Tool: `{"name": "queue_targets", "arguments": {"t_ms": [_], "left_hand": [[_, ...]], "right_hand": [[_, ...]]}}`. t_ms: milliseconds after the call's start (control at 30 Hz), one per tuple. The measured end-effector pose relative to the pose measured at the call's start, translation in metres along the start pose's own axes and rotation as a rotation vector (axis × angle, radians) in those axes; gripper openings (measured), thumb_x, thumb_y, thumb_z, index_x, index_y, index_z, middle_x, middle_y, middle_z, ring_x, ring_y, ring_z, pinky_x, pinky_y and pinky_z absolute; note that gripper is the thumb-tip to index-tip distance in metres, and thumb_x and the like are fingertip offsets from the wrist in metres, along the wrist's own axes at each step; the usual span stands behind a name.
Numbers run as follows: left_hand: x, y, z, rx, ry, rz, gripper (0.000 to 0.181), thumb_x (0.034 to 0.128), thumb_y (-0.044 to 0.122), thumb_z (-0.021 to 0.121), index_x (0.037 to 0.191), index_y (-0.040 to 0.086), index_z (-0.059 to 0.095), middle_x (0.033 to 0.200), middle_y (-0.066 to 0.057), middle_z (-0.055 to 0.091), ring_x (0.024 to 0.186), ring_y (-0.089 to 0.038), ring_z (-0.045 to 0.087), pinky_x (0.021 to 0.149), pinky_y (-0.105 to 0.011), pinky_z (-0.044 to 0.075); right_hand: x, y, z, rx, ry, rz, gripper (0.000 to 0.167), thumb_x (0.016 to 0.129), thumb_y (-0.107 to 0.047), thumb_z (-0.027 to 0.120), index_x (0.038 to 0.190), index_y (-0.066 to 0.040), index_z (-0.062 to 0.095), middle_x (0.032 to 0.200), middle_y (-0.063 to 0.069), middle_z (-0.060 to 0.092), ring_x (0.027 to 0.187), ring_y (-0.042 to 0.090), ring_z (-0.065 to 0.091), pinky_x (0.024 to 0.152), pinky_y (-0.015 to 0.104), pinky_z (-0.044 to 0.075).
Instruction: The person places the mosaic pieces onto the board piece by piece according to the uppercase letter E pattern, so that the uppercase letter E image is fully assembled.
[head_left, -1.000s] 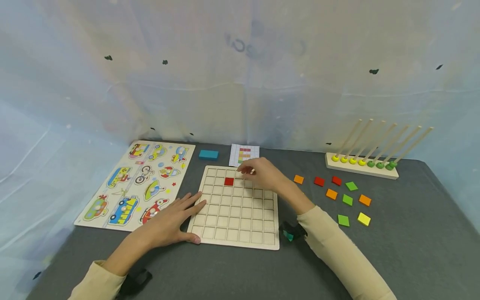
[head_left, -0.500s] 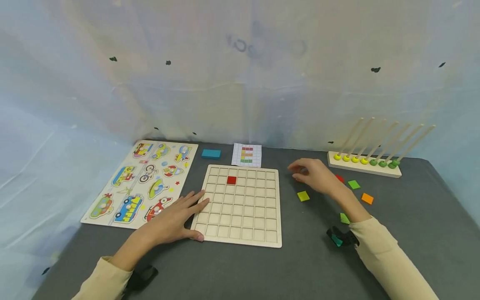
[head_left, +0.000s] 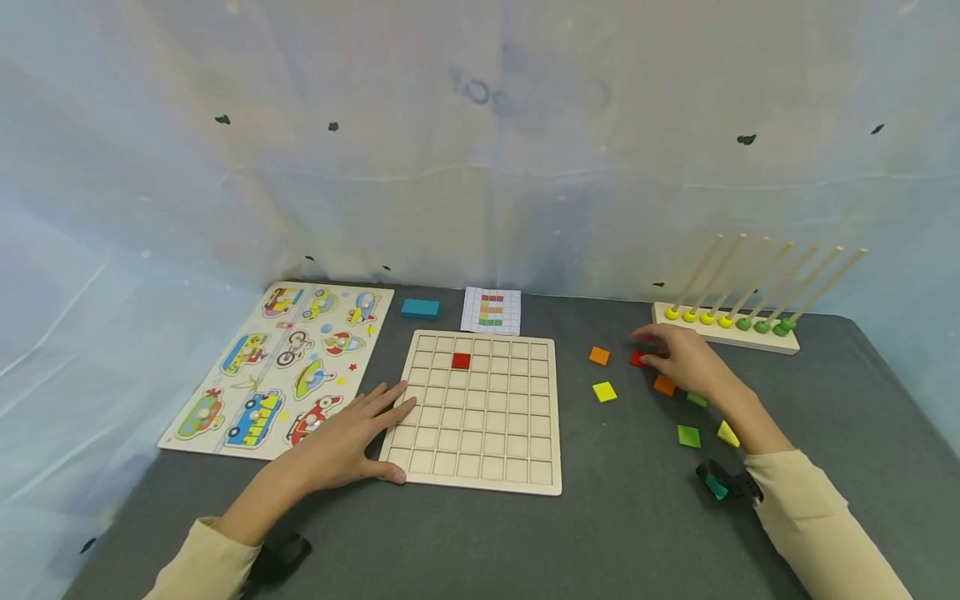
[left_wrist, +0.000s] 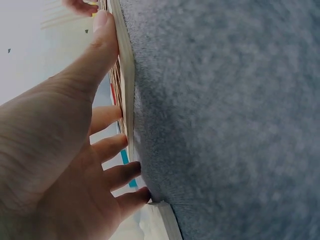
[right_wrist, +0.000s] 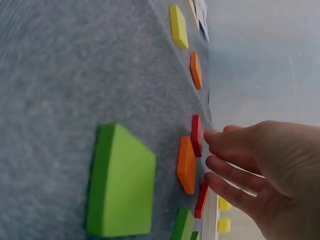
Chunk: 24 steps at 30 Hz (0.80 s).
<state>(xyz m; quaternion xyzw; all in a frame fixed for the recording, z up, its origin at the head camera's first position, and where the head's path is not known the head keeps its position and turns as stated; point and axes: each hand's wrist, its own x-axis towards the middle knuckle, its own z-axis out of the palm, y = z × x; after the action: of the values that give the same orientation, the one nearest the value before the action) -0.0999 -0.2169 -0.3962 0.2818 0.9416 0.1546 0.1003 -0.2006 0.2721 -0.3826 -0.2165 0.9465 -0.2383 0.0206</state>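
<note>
The left hand [head_left: 348, 446] rests on the left edge of a wooden grid board [head_left: 557, 417], fingers spread and thumb at the near corner. One red tile [head_left: 461, 361] lies in a cell near the board's top. In the left wrist view the thumb and fingertips of the left hand [left_wrist: 75, 135] touch the board's side [left_wrist: 128, 75]. The right hand [head_left: 690, 362] hovers among the loose tiles, thumb and fingers apart beside a red tile [head_left: 637, 358]. In the right wrist view the right hand [right_wrist: 265, 165] has its thumb close to that red tile [right_wrist: 196, 136]; contact cannot be told.
Loose orange [head_left: 599, 356], yellow [head_left: 604, 392] and green [head_left: 688, 436] tiles lie right of the board. A pegged bead rack [head_left: 727, 335] stands behind them. Behind the board are a patterned card [head_left: 510, 312] and a blue block [head_left: 420, 308]; a picture puzzle [head_left: 277, 375] lies left.
The right hand has moved right from above the board, past the nearer orange tile, to the red tile. The left hand has stayed on the board's edge.
</note>
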Motion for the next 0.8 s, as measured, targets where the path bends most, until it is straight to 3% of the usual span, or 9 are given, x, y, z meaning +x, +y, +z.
{"name": "queue_targets", "arguments": {"t_ms": [800], "left_hand": [[0.000,0.000,0.000,-0.030,0.013,0.004,0.100,0.0750,0.068,0.067,0.153,0.013,0.036,0.161,-0.013,0.023,0.145,-0.043,0.021,0.111,-0.063,0.026]], "right_hand": [[-0.002,-0.011,0.001,-0.069,-0.011,-0.030,0.036,0.083,0.008,0.071,0.118,0.002,0.067,0.105,0.015,0.069,0.092,0.030,0.065,0.076,0.045,0.056]]}}
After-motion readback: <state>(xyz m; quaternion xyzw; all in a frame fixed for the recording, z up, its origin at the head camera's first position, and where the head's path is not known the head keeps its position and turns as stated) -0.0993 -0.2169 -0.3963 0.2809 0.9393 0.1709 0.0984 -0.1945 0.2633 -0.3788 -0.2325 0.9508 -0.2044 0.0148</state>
